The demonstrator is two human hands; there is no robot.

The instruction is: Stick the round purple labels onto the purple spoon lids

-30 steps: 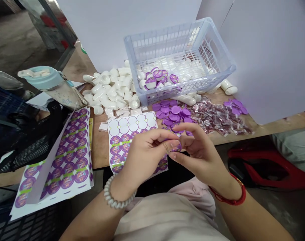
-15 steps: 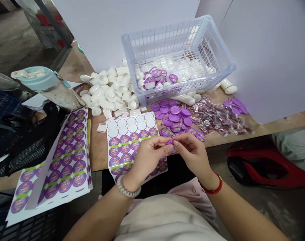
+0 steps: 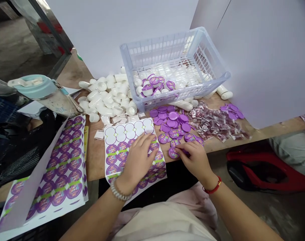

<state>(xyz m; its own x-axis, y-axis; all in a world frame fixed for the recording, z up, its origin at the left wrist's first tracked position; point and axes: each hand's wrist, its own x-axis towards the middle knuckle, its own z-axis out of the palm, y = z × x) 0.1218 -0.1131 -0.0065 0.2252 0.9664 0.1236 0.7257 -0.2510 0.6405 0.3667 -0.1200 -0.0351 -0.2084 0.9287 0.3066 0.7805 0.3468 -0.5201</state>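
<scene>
My left hand (image 3: 139, 157) lies over the sheet of round purple stickers (image 3: 111, 169), fingers stretched out and holding nothing. Several circles along the sheet's far edge are bare white. At the table's front edge my right hand (image 3: 195, 157) pinches a purple lid (image 3: 173, 153) that bears a round sticker. Just beyond it lie other stickered lids (image 3: 163, 138), and behind those is a pile of plain purple lids (image 3: 172, 123). The right fingers partly cover the lids beneath them.
A pale blue plastic basket (image 3: 175, 97) holds white cups with purple lids and white pieces. White cups (image 3: 107, 97) are heaped left of it, small clear packets (image 3: 215, 122) to the right. A bottle (image 3: 49, 93) and more sticker sheets (image 3: 64, 177) stand left.
My hands have moved apart. The left has let go of the lid and shifted left over the sticker sheet; the right has lowered the lid toward the stickered ones.
</scene>
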